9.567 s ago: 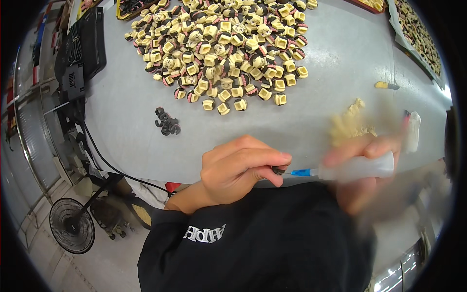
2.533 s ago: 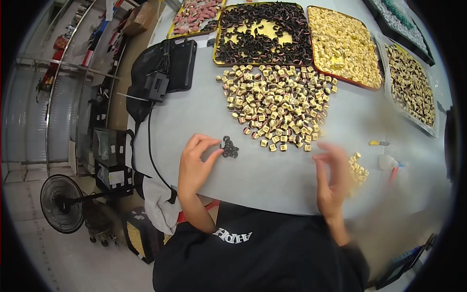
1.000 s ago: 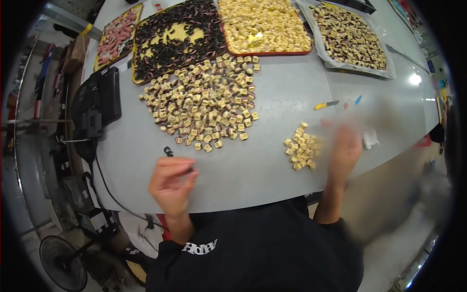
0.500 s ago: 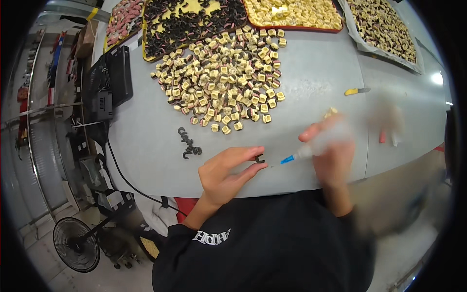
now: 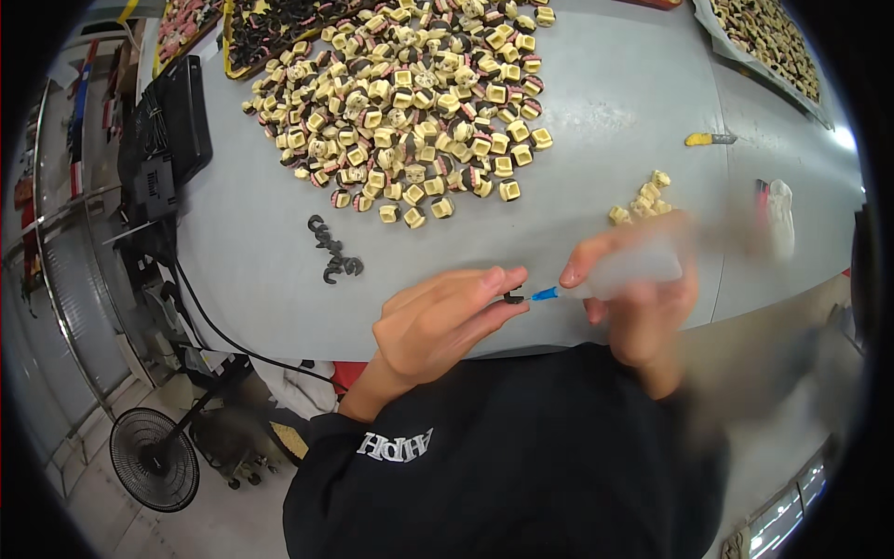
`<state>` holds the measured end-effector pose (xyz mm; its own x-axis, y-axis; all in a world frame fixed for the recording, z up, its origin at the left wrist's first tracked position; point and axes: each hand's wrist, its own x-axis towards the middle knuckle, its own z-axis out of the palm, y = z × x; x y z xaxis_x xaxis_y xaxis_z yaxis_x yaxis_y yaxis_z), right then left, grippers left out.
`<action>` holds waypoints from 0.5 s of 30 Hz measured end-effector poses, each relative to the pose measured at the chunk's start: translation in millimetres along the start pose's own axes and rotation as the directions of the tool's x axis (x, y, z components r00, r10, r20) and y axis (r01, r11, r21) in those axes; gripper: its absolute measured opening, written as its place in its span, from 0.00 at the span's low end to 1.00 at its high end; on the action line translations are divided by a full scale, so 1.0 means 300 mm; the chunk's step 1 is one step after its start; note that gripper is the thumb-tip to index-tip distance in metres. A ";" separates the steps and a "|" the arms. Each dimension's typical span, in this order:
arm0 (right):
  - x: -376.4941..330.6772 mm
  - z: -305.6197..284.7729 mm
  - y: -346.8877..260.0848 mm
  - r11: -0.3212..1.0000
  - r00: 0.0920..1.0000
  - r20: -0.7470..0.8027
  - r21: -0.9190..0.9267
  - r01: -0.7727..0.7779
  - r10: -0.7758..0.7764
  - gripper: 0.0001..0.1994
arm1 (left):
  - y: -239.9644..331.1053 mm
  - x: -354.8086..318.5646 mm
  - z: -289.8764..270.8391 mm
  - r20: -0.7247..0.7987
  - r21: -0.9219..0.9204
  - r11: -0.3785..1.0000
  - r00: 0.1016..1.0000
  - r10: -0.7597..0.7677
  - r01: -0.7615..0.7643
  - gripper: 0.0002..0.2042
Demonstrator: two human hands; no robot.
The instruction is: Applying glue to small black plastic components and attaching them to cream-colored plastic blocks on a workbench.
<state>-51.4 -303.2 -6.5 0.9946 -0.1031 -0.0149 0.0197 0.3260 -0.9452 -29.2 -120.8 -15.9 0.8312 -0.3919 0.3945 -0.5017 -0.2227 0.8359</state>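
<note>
My left hand (image 5: 438, 321) pinches a small black ring-shaped part (image 5: 513, 298) between thumb and fingertips, low over the grey table (image 5: 596, 112). My right hand (image 5: 643, 279), blurred by motion, grips a translucent dispenser bottle (image 5: 633, 270) whose blue nozzle tip (image 5: 545, 294) touches the black part. A short row of loose black parts (image 5: 335, 252) lies to the left of my left hand. A small cluster of cream square pieces (image 5: 641, 198) sits just beyond my right hand.
A big heap of cream and black square pieces (image 5: 410, 102) covers the table's far middle. Trays of parts (image 5: 773, 42) line the back edge. A black device with a cable (image 5: 168, 140) sits at left, a yellow tool (image 5: 710, 139) and white object (image 5: 778, 214) at right. A floor fan (image 5: 154, 458) stands below.
Half a second ago the bottle's tip was a little apart from the black part; now it touches it. My hands sit slightly lower and closer together. The view has shifted.
</note>
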 end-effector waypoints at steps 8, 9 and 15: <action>-0.006 0.008 0.004 0.999 1.000 -0.014 -0.047 0.010 -0.011 0.20 | -0.004 -0.008 -0.017 0.168 -0.023 1.000 0.986 -0.006 0.010 0.38; -0.007 0.009 0.003 0.999 1.000 -0.021 -0.054 0.003 -0.004 0.21 | -0.003 -0.007 -0.017 0.167 -0.024 1.000 0.986 -0.008 0.012 0.38; -0.005 0.013 0.003 0.997 0.999 -0.040 -0.074 0.000 -0.003 0.22 | -0.005 -0.007 -0.019 0.183 -0.018 1.000 0.983 -0.013 0.017 0.39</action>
<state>-52.6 -299.2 -6.1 0.9896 -0.1417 -0.0252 0.0120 0.2555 -0.9667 -28.8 -114.5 -15.7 0.7798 -0.5459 0.3065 -0.4831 -0.2134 0.8491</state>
